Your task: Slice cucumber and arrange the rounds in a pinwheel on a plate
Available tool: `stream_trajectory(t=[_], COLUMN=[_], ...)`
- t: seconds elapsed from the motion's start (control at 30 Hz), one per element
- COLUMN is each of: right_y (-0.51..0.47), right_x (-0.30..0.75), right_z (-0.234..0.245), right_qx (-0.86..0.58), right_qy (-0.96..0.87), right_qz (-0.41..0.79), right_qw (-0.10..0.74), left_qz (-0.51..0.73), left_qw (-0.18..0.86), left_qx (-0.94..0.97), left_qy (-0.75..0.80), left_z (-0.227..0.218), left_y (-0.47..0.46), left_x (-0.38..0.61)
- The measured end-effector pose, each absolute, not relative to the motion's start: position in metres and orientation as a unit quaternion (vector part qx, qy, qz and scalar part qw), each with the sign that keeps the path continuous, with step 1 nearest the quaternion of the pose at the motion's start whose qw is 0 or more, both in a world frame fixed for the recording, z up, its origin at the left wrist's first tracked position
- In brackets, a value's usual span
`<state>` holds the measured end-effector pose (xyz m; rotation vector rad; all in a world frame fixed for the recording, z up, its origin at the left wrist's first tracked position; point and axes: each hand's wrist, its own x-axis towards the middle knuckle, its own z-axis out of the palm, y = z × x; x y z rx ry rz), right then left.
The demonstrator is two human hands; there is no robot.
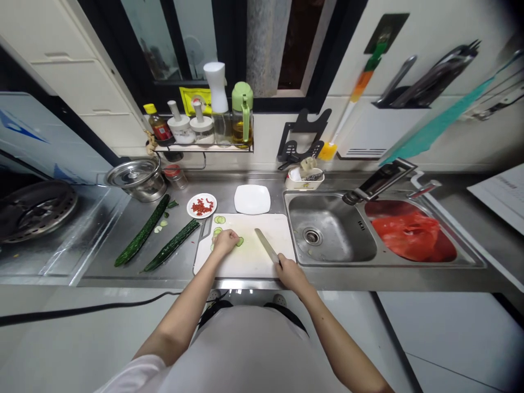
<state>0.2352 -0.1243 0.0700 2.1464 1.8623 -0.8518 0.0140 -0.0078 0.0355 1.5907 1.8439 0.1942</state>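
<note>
My left hand [226, 242] is over the left half of a white cutting board [262, 267], thumb and fingers pinched together at a thin cucumber slice [240, 242]. More pale green cucumber slices [220, 219] lie in small groups along the board's left side, partly covered by that hand. In my right hand [290, 271] is a kitchen knife [266, 245], gripped by its handle. Its blade lies low over the board, angled to the upper left and apart from the slices. Left of the board are a long whole cucumber [141, 232] and a shorter cut one [172, 245].
Behind the board stand a small plate of chopped red pieces [202, 206] and a white square plate [252, 199]. At right is a double sink [331, 256] with a red plastic bag [409, 234]. A lidded steel pot [141, 180] and a seasoning rack [204, 148] stand behind.
</note>
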Motion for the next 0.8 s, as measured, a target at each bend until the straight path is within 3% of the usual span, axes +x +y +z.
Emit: stream_trajectory(t=[0.3, 0.8], right_y=[-0.121, -0.120], right_x=[0.236, 0.235], right_z=[0.059, 0.061], right_qx=[0.714, 0.716], right_qy=[0.639, 0.636], right_qz=[-0.272, -0.271], right_qw=[0.085, 0.098], left_qz=[0.110, 0.114], left_qw=[0.366, 0.335], left_qx=[0.580, 0.527], left_qy=[0.719, 0.772], left_z=[0.032, 0.015], left_y=[-0.051, -0.047], left_x=[-0.031, -0.079])
